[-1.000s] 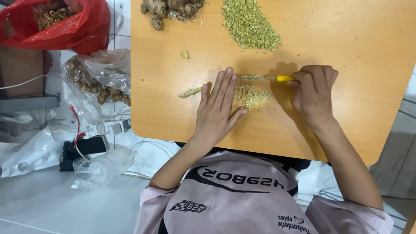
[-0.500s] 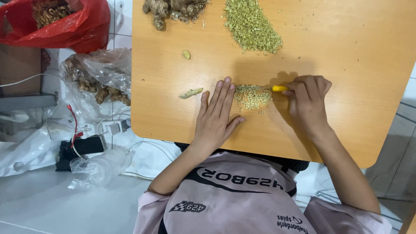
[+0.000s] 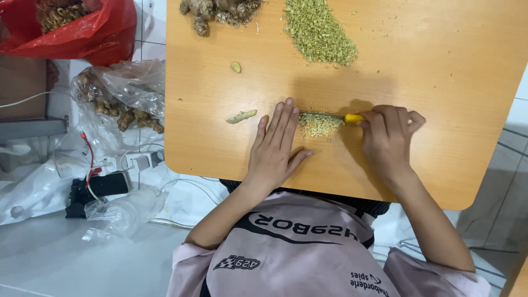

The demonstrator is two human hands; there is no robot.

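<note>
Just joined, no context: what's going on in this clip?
A person is chopping on a wooden board. The right hand holds a yellow-handled knife, blade lying across a small chopped pile. The left hand lies flat beside that pile, fingers on the blade's tip. A bigger chopped heap and whole roots sit at the far edge; one loose piece lies left of the hand.

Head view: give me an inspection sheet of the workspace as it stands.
Surface: wooden board, scattered with crumbs.
Job's things: yellow-handled knife over small chopped pile; large chopped pile; whole roots.
Clutter: root piece; small slice.
Hands: left hand flat beside small pile; right hand grips knife.
Cables: white cable, power adapters.
Surroundings: red bag, clear bag of roots, tiled floor.
</note>
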